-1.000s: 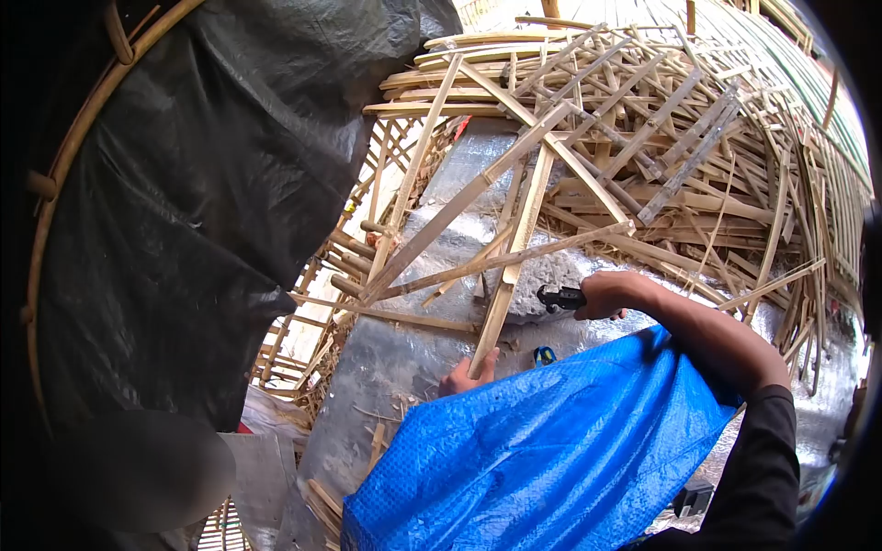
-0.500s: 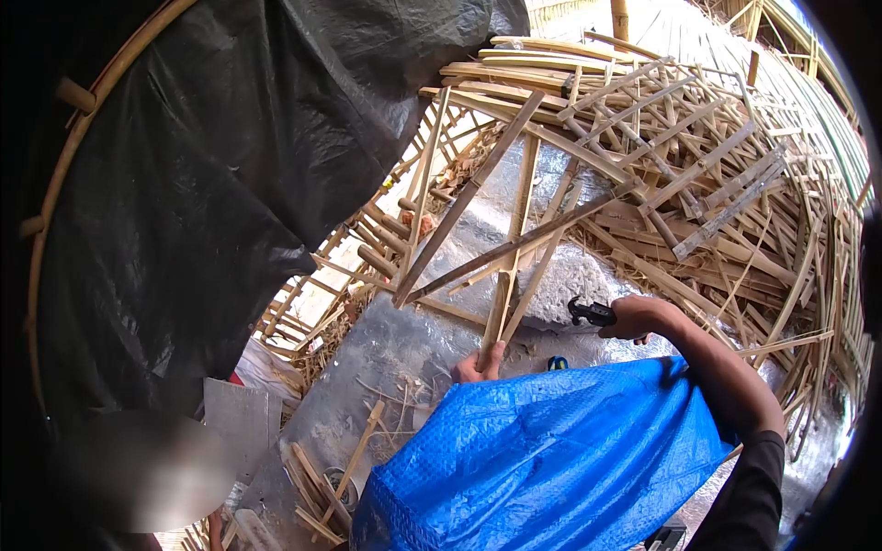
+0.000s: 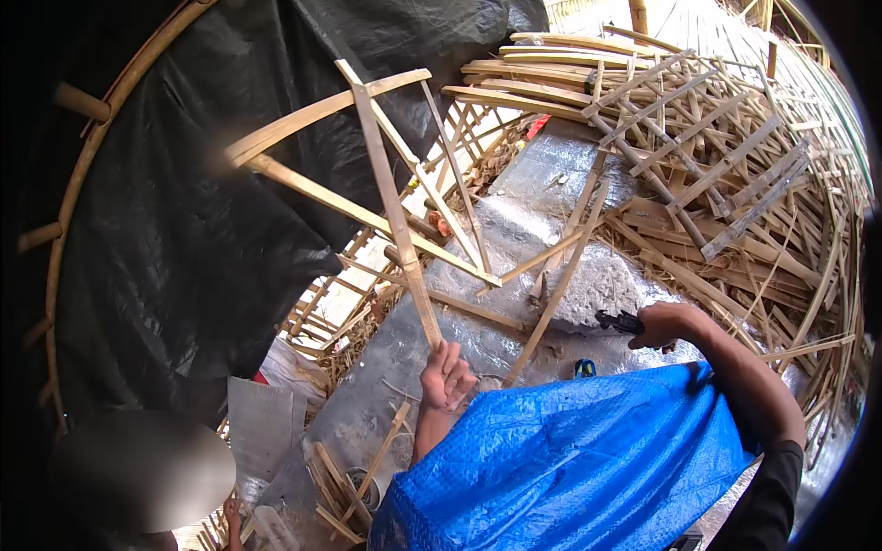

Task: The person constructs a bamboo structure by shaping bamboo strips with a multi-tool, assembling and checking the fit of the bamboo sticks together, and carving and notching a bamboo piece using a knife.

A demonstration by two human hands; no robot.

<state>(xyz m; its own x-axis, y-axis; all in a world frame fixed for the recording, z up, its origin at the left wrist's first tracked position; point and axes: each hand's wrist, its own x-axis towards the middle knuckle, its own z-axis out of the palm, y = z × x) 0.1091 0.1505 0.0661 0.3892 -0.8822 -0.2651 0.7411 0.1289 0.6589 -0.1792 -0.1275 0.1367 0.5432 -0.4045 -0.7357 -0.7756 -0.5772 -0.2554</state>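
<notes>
My left hand is closed around the lower end of a bamboo strip that belongs to a bamboo-strip frame. Several crossed strips make up this frame, which is raised and tilted in front of a black sheet. My right hand grips a black tool with a hooked, claw-like end; its exact kind does not show. The tool is beside a rough grey block. Over my lap lies a blue tarp, and a small blue-and-yellow object shows just past its edge.
A large pile of bamboo strips and lattice frames covers the right side. Black plastic sheeting hangs at the left. Loose strips lie at the lower left, near a person with a blurred head. A silvery ground sheet stretches beneath.
My left hand has moved left and lifted the bamboo frame, which has swung up and left off the ground sheet. The black tool has turned slightly in my right hand.
</notes>
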